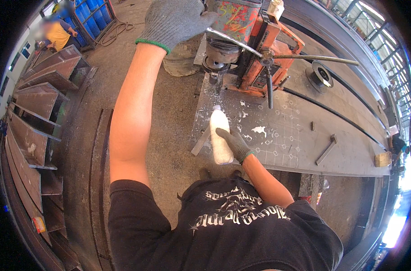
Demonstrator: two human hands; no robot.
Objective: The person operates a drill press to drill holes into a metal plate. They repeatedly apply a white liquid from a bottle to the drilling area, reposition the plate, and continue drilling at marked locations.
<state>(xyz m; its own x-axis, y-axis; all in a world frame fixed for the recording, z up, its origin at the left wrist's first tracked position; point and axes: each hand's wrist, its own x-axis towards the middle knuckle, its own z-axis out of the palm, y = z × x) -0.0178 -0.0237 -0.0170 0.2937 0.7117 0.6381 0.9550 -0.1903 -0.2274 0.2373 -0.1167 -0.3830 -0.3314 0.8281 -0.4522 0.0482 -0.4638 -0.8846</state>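
The left gloved hand (176, 25) lies at a lever tip (211, 31); its grip cannot be told. Near the drill bit (217, 84), a white-filled bottle (220, 137) is held in the right gloved hand (234, 146). Rightward: orange drill (254, 74), marked steel plate (284, 135).

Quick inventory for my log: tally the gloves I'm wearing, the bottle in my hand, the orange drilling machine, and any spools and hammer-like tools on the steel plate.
Gloves: 2
Bottle: 1
Drilling machine: 1
Spool: 1
Hammer-like tool: 1
Total: 6
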